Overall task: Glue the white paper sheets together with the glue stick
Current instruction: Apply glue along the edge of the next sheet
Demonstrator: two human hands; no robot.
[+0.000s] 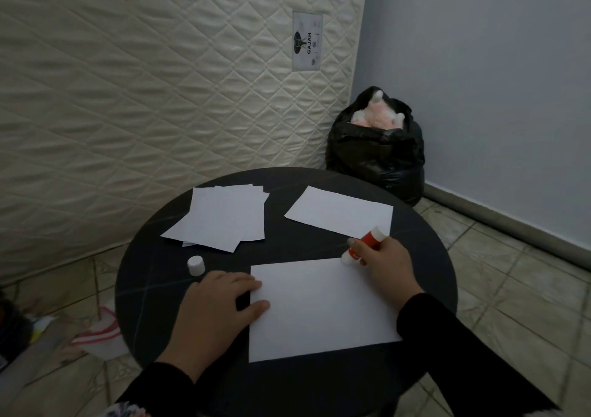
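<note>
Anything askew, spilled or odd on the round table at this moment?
Only minor untidiness: the stack of white paper sheets at the far left is fanned, corners misaligned. The small white glue cap stands off the red glue stick, as expected during gluing. No spill or damage visible.

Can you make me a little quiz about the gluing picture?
1. Which hand holds the glue stick?
2. True or false: the white cap is on the glue stick.
3. What is the left hand pressing on: A) the pile of sheets, B) the near sheet, C) the far single sheet?

Key: 1. The right hand. 2. False, it stands on the round table. 3. B.
</note>
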